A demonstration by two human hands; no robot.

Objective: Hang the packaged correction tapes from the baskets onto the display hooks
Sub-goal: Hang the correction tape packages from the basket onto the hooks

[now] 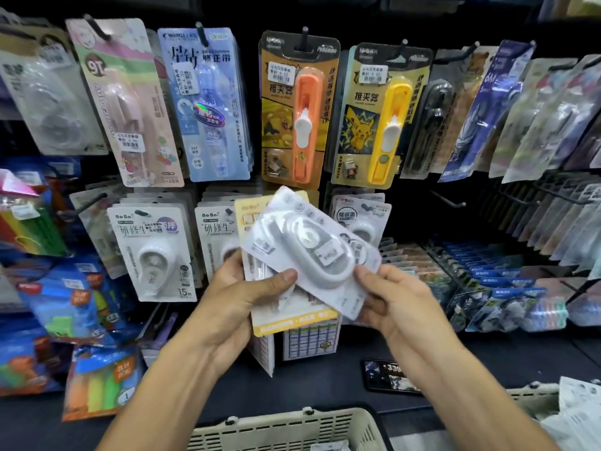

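While I stand facing the hook wall, both my hands are up at chest height w/ a fan of packs between them. My left hand [242, 294] holds the stack [286, 315] from the left, thumb curled over the front, fingers behind; yellow-edged cards show at the bottom of it. The top pack [312, 252] is a white card w/ a grey-white oval tape under a clear blister, tilted so its upper end points up-left. My right hand [395, 302] pinches that pack at its lower right edge, thumb on the front, fingers behind it. The packs sit in front of the lower hook row, covering part of a yellow pack hanging there. Left of them hang two BoBo packs [154, 252], white, on lower hooks. Upper row: blue pack [208, 105], orange pusher [297, 109], yellow pusher [377, 115], each on a hook. A bare hook [447, 200] sticks out at right, just past a small white pack [361, 219]. Below, at bottom centre, the rim of a beige basket [286, 429] is in view, contents barely seen; a 2nd basket [533, 397] at lower right has white packs in it. A phone [388, 375] lies flat on the dark shelf between the baskets & the wall. Highlighter packs [97, 382] lie at lower left.
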